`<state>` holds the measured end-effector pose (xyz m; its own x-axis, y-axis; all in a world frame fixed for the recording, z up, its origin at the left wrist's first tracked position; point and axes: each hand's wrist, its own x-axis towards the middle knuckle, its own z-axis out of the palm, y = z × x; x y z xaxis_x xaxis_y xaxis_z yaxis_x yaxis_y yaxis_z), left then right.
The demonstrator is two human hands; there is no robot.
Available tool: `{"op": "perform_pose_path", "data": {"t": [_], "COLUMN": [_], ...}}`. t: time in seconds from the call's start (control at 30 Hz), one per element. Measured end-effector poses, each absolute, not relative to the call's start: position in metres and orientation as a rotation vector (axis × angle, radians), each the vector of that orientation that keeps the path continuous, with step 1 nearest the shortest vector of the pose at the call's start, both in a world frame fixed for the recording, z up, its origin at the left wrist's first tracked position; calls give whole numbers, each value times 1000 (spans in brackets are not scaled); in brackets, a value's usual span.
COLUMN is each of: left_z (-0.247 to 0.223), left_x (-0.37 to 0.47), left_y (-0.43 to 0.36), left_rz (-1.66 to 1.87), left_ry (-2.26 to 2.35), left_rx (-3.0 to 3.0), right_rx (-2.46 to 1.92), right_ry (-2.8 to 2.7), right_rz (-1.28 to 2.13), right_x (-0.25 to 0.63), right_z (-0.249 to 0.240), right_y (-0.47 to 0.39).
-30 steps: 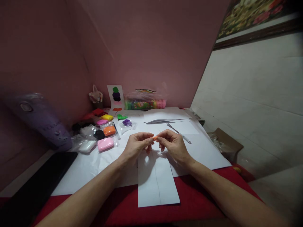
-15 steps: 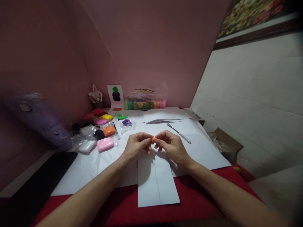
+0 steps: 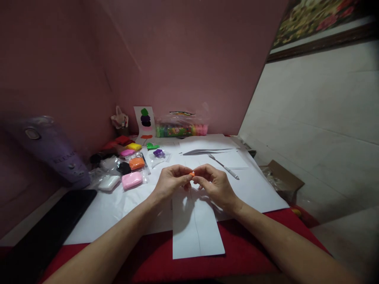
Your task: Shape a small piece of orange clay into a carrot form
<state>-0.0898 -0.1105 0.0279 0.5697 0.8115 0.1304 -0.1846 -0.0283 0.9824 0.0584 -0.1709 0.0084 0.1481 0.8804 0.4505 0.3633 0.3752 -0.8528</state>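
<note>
A small piece of orange modelling clay is pinched between the fingertips of both hands. My left hand is closed on it from the left, thumb and forefinger pressed together. From the other side my right hand grips it the same way. The fingers cover most of the clay. Below the hands lies a white paper sheet with a thin line drawn down it. A fork rests to the right of my right hand.
Bagged clay blocks, among them orange, pink and white, lie at left. A black phone-like slab and a purple bottle stand nearer the left edge. A colour-blot card leans at the back.
The fingertips have shifted slightly around the orange clay, and less of it shows between them. The hands stay in nearly the same place; nothing else has moved.
</note>
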Motion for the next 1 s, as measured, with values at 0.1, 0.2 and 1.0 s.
{"op": "perform_pose_path", "data": {"t": [0.1,0.2,1.0], "left_z": [29,28,26], "left_x": [-90,-89,-89], "left_y": [-112,-112,-111], "left_rz": [880,851,786], "left_ry": [559,581,612], "left_rx": [1345,1338,1324], "right_rx": [-1199,-1192,-1199], "right_ry": [-1455,-1490,-1599], "right_rz": [557,513,275], "right_x": [59,60,57], "right_z": [8,9,11], "right_y": [-171,-170,-173]}}
